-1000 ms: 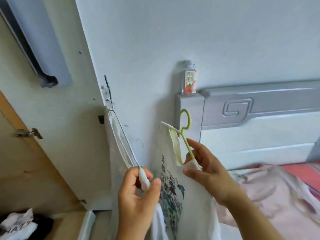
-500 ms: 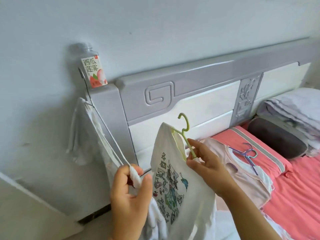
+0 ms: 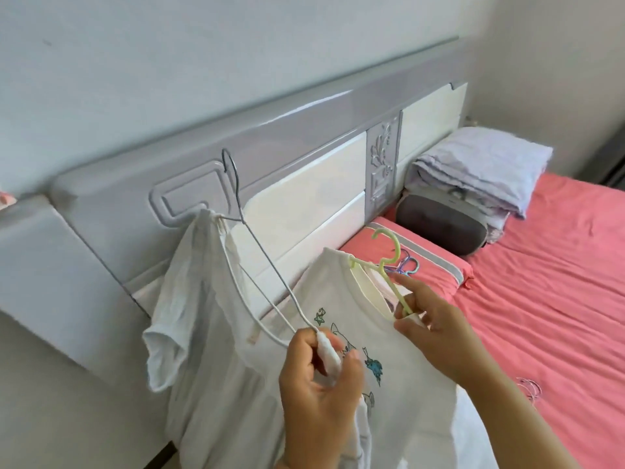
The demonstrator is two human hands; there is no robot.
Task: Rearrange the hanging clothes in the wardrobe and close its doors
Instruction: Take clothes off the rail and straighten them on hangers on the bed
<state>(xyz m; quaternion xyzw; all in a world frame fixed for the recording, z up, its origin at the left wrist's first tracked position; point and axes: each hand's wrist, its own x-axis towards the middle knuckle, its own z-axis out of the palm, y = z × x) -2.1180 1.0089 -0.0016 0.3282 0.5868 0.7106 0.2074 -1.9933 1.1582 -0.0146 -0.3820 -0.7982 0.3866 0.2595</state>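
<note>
The plain white garment [image 3: 203,316] is draping limp from a grey wire hanger [image 3: 260,262] in front of the bed's headboard [image 3: 304,137]; the printed white T-shirt [image 3: 399,360] is hanging just beside it on a pale green plastic hanger [image 3: 389,262], over the edge of the pink bed [image 3: 548,299]. Both look light, soft and prone to sliding off. The left hand [image 3: 318,384] is pinching the wire hanger's end with bunched cloth; the right hand [image 3: 436,323] is gripping the green hanger's arm. The stiff hangers are probably the best holds.
</note>
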